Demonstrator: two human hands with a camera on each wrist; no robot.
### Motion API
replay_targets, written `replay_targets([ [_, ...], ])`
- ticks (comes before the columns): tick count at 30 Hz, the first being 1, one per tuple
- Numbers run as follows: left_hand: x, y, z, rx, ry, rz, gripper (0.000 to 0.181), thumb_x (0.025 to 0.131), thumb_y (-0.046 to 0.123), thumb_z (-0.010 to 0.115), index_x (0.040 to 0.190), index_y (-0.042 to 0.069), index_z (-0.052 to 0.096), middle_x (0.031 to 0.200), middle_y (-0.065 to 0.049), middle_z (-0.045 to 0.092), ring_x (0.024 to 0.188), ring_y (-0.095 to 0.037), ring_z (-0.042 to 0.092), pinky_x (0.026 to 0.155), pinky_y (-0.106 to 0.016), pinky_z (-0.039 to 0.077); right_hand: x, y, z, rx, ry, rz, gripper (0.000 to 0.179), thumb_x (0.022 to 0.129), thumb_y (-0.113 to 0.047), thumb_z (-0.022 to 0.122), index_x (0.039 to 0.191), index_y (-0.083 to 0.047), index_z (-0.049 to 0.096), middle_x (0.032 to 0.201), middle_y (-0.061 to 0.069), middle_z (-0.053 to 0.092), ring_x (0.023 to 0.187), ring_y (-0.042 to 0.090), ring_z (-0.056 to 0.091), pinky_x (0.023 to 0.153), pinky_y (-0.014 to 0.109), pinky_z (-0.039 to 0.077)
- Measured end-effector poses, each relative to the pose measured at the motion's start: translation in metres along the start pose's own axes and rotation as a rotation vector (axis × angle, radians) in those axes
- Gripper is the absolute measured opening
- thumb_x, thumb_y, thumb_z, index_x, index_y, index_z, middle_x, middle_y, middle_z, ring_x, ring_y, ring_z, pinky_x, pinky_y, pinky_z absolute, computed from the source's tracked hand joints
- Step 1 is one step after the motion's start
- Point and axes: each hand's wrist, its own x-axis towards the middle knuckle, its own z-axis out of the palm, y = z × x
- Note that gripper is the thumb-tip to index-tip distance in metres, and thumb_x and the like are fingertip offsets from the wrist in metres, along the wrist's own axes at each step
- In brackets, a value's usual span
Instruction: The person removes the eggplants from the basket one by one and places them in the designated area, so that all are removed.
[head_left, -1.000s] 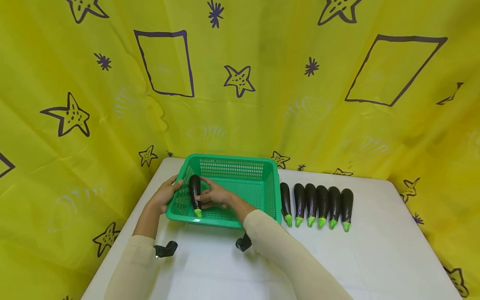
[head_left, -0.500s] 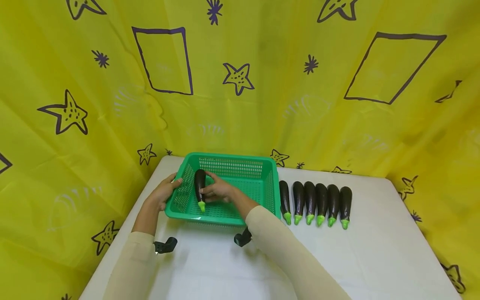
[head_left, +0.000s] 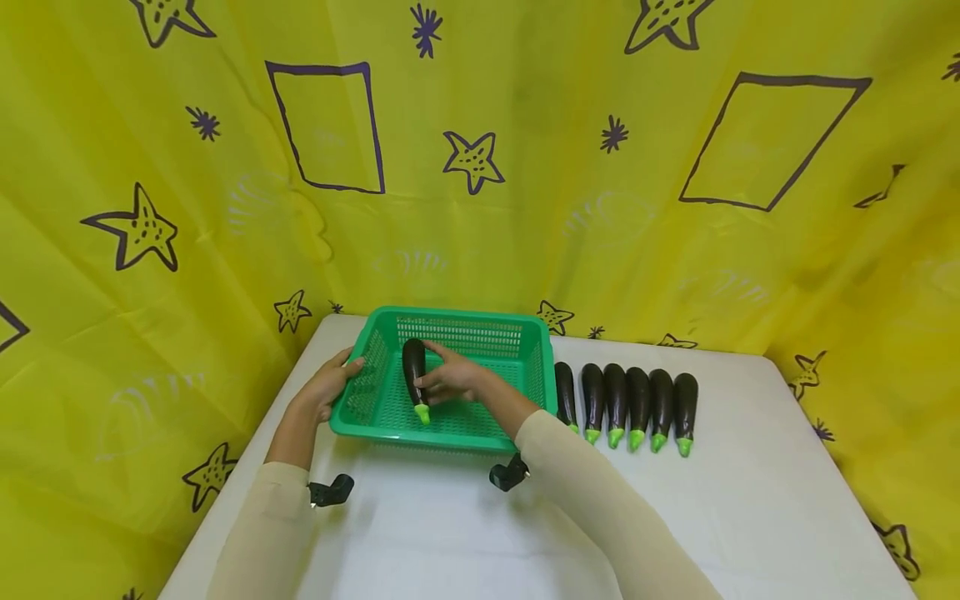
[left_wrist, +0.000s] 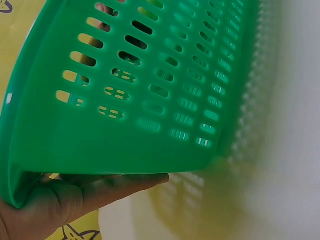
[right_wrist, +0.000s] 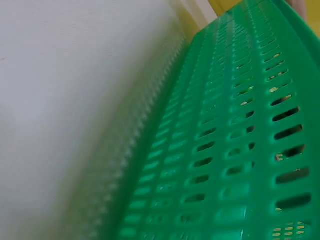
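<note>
My right hand (head_left: 453, 377) holds a dark eggplant (head_left: 413, 367) with a green stem end inside the green plastic basket (head_left: 450, 440). The eggplant stands a little tilted, with its stem toward me. At the basket's left end, my left hand (head_left: 330, 387) grips the rim, thumb over the edge. From the left wrist view, the left hand (left_wrist: 65, 202) lies along the outer end wall of the basket (left_wrist: 100, 145), its fingers stretched out. Only the slotted basket wall (right_wrist: 215, 145) fills most of the right wrist view, so the right hand's fingers are hidden there.
Several more eggplants (head_left: 638, 404) lie in a row right of the basket, stems toward me. The leftmost one (head_left: 566, 392) lies close against the basket's right side. Everything rests on a white table (head_left: 750, 467), with a yellow patterned curtain (head_left: 480, 225) behind and beside it.
My right hand has moved right inside the basket with the eggplant, away from the left wall. The left hand keeps its hold on the rim.
</note>
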Motion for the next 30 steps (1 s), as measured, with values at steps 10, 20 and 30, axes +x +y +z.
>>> replay_targets([
  [10, -0.004, -0.003, 0.0, -0.001, -0.007, -0.014, 0.064, 0.116, 0.029, 0.034, 0.169, 0.008, 0.006, 0.155, -0.03, 0.03, 0.119, -0.034, 0.05, 0.087, -0.043, 0.052, -0.024, 0.002, 0.003, -0.007, 0.023, -0.037, 0.096, 0.095, 0.006, 0.071, 0.17, -0.022, 0.017, 0.124, 0.03, 0.066, 0.114, 0.047, 0.067, 0.089, 0.052, 0.058],
  [20, -0.002, 0.001, 0.0, 0.02, 0.004, -0.031, 0.063, 0.116, 0.029, 0.034, 0.17, 0.01, 0.007, 0.157, -0.029, 0.03, 0.117, -0.034, 0.049, 0.086, -0.042, 0.051, -0.056, -0.022, -0.011, -0.015, 0.073, 0.005, 0.093, 0.096, 0.003, 0.071, 0.169, -0.028, 0.022, 0.148, 0.034, 0.046, 0.131, 0.055, 0.052, 0.094, 0.051, 0.056],
  [30, 0.0, 0.001, 0.001, 0.033, -0.005, -0.032, 0.062, 0.117, 0.028, 0.034, 0.17, 0.01, 0.008, 0.157, -0.027, 0.029, 0.12, -0.035, 0.046, 0.086, -0.041, 0.05, -0.082, -0.021, -0.034, 0.018, 0.153, 0.012, 0.091, 0.098, 0.002, 0.069, 0.169, -0.029, 0.022, 0.154, 0.033, 0.041, 0.134, 0.056, 0.05, 0.096, 0.053, 0.054],
])
